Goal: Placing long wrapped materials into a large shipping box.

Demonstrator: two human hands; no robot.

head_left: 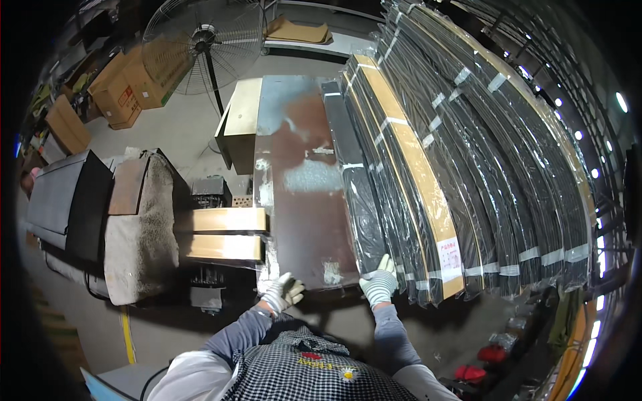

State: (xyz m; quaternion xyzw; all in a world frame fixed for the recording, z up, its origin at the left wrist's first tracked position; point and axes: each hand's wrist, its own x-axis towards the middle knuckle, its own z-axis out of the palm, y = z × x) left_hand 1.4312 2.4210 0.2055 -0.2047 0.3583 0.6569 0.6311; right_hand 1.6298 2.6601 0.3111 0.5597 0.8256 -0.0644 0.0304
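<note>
My left hand (282, 293), in a white knitted glove, is at the near left corner of a brown worn tabletop (307, 234). Its fingers are apart and hold nothing. My right hand (380, 282), in a striped white glove, touches the near end of a long black bundle (364, 214) wrapped in clear film. Its fingers stretch along the bundle's end, with the thumb off to the left. This bundle lies along the right edge of the tabletop. Close to my left hand, two light tan strips (227, 247) stick out from a machine onto the table's left side.
Many film-wrapped dark bundles (495, 167) line the right side, with a tan-faced one (408, 157) among them. A large fan (204, 43), cartons (127, 87) and a metal cabinet (241, 117) stand beyond. A cloth-covered machine (140, 234) is on the left. Red items (471, 372) lie low at right.
</note>
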